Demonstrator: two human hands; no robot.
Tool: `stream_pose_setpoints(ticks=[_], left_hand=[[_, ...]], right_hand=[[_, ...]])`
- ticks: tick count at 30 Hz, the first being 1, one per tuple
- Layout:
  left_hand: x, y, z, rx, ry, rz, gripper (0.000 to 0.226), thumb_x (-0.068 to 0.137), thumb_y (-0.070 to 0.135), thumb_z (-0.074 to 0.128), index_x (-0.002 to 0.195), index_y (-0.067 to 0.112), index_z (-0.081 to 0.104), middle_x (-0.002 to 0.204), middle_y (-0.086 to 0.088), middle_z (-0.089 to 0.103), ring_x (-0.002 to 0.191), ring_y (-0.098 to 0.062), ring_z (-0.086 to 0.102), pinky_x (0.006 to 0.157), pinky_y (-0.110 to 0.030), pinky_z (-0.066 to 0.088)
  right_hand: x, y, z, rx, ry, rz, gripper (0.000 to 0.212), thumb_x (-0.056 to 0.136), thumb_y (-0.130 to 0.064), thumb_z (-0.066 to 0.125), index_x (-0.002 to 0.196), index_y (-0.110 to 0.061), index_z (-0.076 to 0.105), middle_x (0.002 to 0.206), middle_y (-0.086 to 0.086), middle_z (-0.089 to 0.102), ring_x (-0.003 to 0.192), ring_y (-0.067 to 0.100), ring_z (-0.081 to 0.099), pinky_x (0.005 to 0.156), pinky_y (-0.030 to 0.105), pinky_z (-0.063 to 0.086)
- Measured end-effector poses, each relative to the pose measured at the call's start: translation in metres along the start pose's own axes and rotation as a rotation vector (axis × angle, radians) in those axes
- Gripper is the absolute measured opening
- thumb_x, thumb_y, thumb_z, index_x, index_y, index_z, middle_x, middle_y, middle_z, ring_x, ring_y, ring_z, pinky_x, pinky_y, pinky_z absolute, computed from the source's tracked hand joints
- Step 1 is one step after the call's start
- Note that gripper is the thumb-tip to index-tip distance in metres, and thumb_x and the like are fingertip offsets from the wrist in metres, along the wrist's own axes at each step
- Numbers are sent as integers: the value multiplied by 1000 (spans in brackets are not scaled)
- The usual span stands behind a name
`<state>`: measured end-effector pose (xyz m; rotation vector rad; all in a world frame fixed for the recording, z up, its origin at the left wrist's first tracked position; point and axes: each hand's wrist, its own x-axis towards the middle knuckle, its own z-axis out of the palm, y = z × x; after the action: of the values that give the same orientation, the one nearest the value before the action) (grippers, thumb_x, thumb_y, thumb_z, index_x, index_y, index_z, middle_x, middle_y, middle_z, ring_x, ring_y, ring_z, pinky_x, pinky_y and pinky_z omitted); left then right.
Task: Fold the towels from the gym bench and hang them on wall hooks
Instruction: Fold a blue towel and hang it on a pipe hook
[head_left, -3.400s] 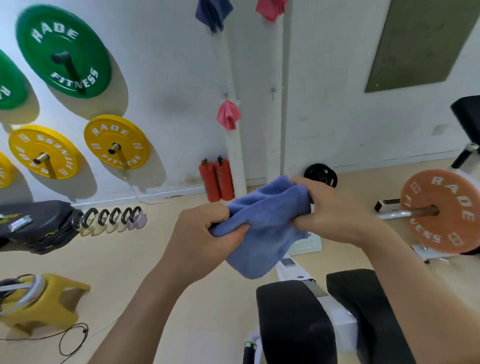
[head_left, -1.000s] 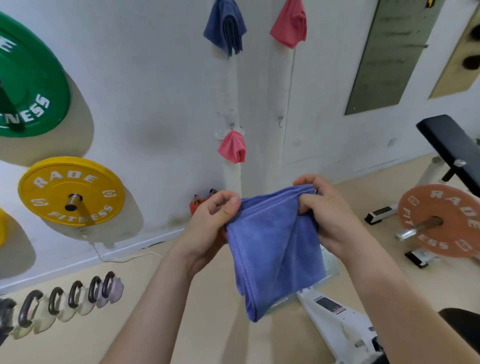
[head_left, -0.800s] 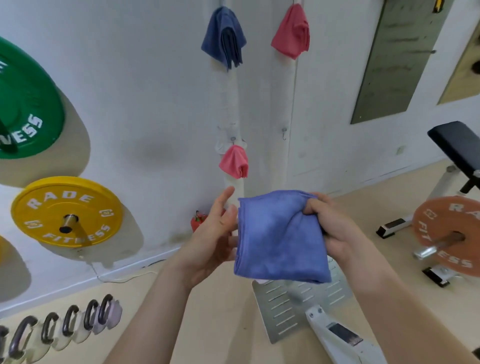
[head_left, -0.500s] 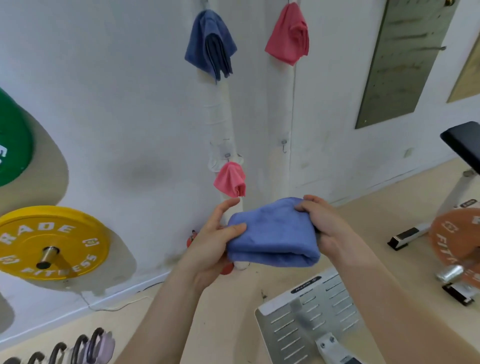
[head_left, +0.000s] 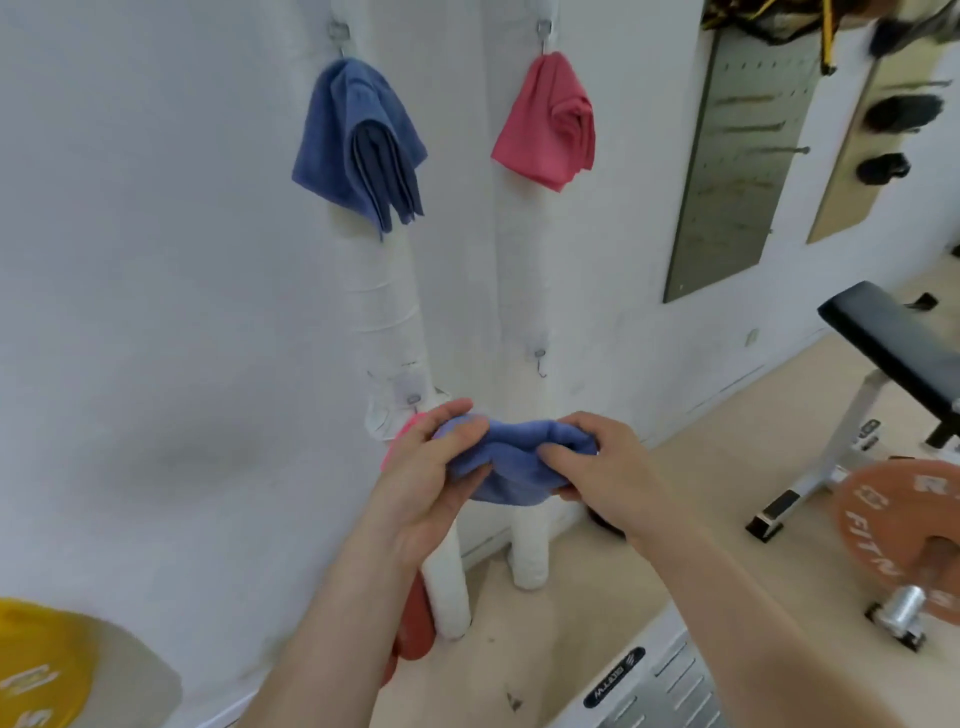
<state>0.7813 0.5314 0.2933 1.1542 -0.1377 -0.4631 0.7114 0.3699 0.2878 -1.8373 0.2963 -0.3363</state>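
Blue towel (head_left: 511, 467), folded into a wad, is held below a wall hook (head_left: 541, 361); fingers of the left hand (head_left: 426, 483) grip one end, fingers of the right hand (head_left: 608, 473) pinch the other.

The left hand (head_left: 431, 483) covers nearly all of a pink towel (head_left: 399, 437) on the wall, leaving only a sliver. With the right hand (head_left: 602, 473) it hides the ends of the blue towel (head_left: 514, 467). A red thing (head_left: 415, 618) behind the left forearm cannot be made out. The yellow plate (head_left: 41, 660) and the blurred orange plate (head_left: 893, 525) are cut off by the edges.
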Motion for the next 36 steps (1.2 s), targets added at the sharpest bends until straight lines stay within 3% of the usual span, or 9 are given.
stream_pose_setpoints(ticks=[6, 9, 11, 14, 18, 21, 23, 29, 36], left_hand=[[69, 13, 15, 336, -137, 19, 48, 66, 14, 75, 110, 4, 57, 95, -15, 66, 89, -22, 64, 82, -37, 50], [92, 15, 34, 475, -165, 30, 51, 66, 22, 79, 111, 10, 58, 104, -9, 69, 98, -21, 67, 85, -31, 54], [106, 17, 55, 748, -125, 192, 44, 64, 26, 81, 103, 19, 62, 102, 0, 67, 95, -13, 65, 76, -20, 54], [116, 18, 99, 991, -62, 540, 38, 58, 37, 75, 93, 39, 61, 111, 13, 50, 106, 1, 51, 84, -7, 41], [134, 20, 155, 1218, -34, 634, 24, 68, 54, 70, 84, 38, 63, 90, 16, 62, 87, -2, 61, 82, -28, 50], [148, 32, 176, 1139, -37, 552, 7, 81, 35, 68, 86, 30, 69, 79, 12, 70, 78, -3, 65, 79, -31, 54], [157, 45, 181, 1105, -82, 550, 9, 85, 22, 65, 87, 28, 71, 79, 10, 72, 78, -4, 66, 77, -28, 54], [190, 113, 194, 882, -157, 415, 18, 95, 11, 52, 88, 11, 68, 84, -3, 70, 80, -13, 64, 80, -32, 52], [225, 212, 217, 748, -218, 453, 20, 94, 8, 51, 92, 5, 70, 86, -9, 72, 81, -17, 67, 73, -27, 54]], right_hand=[[64, -15, -32, -80, 107, 110, 19, 81, -20, 54, 75, -3, 61, 56, 5, 58, 52, 32, 67, 61, 44, 58], [95, -20, -51, -116, 79, 144, 17, 82, -17, 50, 71, -5, 56, 59, 7, 57, 48, 29, 66, 60, 39, 58], [116, -25, -70, -154, 58, 131, 13, 80, -16, 49, 71, -10, 55, 59, 6, 57, 45, 26, 64, 57, 35, 56], [148, -33, -94, -190, 17, 106, 15, 81, -16, 51, 69, -8, 54, 57, 6, 58, 47, 26, 63, 56, 33, 55], [176, -46, -122, -258, 0, 42, 25, 83, -24, 58, 64, -9, 53, 58, 9, 56, 58, 28, 60, 61, 35, 53], [185, -60, -138, -84, -130, 58, 14, 89, -21, 52, 93, -11, 61, 80, 18, 70, 60, 33, 68, 68, 40, 59], [193, -66, -150, -5, -238, 54, 20, 92, -22, 48, 109, -23, 58, 91, 13, 69, 50, 25, 63, 62, 35, 59], [237, -94, -188, 176, -442, 22, 41, 91, -49, 55, 104, -11, 63, 80, 8, 62, 58, 19, 60, 47, 22, 44], [302, -163, -195, 52, -485, -255, 27, 93, -20, 59, 112, 0, 64, 70, 1, 56, 57, 10, 52, 43, 16, 29]])
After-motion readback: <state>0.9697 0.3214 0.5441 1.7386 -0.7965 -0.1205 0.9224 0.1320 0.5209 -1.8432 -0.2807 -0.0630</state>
